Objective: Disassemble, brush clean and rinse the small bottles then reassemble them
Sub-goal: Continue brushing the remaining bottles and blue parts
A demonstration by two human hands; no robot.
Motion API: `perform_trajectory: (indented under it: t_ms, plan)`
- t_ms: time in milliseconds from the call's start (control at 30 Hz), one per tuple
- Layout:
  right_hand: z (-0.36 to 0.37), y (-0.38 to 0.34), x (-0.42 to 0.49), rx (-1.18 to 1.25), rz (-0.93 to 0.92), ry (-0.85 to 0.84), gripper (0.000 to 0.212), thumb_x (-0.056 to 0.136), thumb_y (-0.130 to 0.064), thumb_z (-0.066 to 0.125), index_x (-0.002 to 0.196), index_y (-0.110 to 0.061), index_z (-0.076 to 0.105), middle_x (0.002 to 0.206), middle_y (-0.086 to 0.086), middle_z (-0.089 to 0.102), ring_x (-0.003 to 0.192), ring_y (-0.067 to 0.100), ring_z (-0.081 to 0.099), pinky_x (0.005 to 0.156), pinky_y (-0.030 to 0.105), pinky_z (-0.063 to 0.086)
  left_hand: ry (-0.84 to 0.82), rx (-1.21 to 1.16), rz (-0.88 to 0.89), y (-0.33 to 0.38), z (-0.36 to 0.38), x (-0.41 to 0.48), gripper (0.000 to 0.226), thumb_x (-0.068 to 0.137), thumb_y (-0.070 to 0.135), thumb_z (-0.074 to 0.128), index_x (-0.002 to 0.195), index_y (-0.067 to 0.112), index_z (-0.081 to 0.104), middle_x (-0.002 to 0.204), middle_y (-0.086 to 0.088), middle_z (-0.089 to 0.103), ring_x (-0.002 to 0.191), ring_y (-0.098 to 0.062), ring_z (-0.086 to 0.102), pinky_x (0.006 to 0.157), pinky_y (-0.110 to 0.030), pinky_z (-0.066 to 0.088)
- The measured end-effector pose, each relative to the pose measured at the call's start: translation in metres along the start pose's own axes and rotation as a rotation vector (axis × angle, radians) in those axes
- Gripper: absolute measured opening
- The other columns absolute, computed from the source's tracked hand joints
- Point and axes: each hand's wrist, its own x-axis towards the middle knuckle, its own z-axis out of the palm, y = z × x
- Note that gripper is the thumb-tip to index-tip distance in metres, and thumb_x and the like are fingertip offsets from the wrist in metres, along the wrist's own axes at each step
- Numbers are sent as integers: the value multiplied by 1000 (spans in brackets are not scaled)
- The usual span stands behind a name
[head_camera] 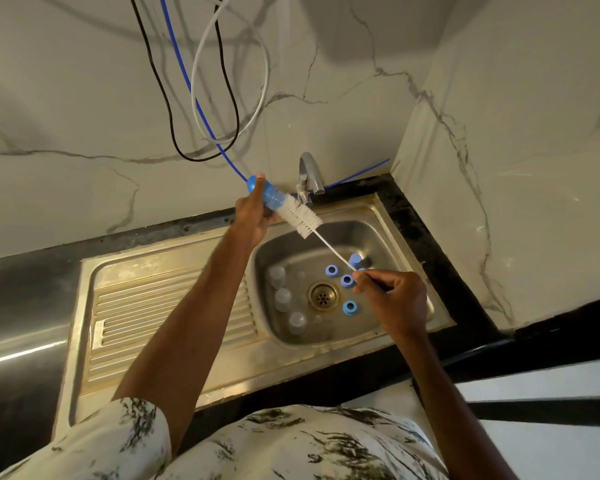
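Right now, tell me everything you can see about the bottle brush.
The bottle brush has a fluffy white bristle head on a thin, straight white stem. It slants in the air above the sink, head up and to the left. The bristle tip sits in the mouth of the translucent blue bottle held by the left hand; most bristles are outside. The right hand pinches the stem's lower end.

Marble-veined walls meet a black counter.
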Motion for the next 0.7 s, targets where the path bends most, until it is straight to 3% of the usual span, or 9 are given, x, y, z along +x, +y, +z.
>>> perform_trajectory:
  t_ms: [67, 167, 233, 333, 467, 567, 700]
  plan:
    - [-2, 6, 3, 41, 35, 0, 16, 89, -26, 78, 73, -27, 78, 67, -13, 74, 63, 5, 72, 65, 33, 61, -10, -26, 33, 2, 4, -5, 39, 97, 42, 64, 113, 6, 62, 112, -13, 74, 105, -30, 72, 93, -47, 58]
    - [-3, 10, -3, 64, 19, -16, 21, 89, -24, 78, 69, -20, 78, 64, -11, 73, 60, 7, 71, 62, 25, 59, 11, -218, 38, 12, -2, 0, 46, 102, 43, 58, 124, 3, 60, 111, -14, 75, 102, -29, 73, 89, -47, 60]
    - [-2, 11, -6, 70, 34, -16, 22, 89, -23, 77, 68, -19, 77, 63, -10, 73, 59, 6, 70, 61, 17, 55, -43, -201, 15, 12, -5, -2, 48, 102, 45, 56, 127, 4, 58, 118, -14, 73, 107, -30, 72, 94, -48, 58]
    - [-3, 14, -1, 69, 140, -2, 25, 89, -25, 78, 65, -17, 77, 60, -7, 71, 56, 7, 68, 59, 19, 53, -166, -98, 7, 2, 3, -12, 38, 102, 44, 55, 121, 10, 57, 127, -12, 70, 113, -31, 70, 96, -47, 58]
    - [-13, 11, -3, 186, 238, -131, 27, 94, -24, 71, 74, -7, 77, 56, -4, 68, 50, 3, 59, 54, 13, 44, -38, -67, 97, 3, -2, -11, 45, 99, 41, 62, 121, 2, 59, 118, -14, 71, 107, -30, 71, 92, -44, 60]
    - [-18, 11, -9, 230, 268, -240, 34, 100, -22, 62, 74, -3, 75, 50, 1, 56, 43, 4, 47, 46, 11, 37, 87, -167, 82, 6, -19, -5, 47, 98, 36, 65, 127, 1, 54, 125, -20, 66, 107, -29, 72, 94, -45, 59]
    - [-22, 1, -2, 293, 311, -310, 39, 105, -25, 52, 85, 0, 73, 52, 1, 46, 41, 2, 37, 40, 13, 30, 77, -214, 80, 3, -27, -19, 44, 99, 29, 65, 129, -1, 51, 127, -22, 63, 107, -28, 73, 96, -45, 58]
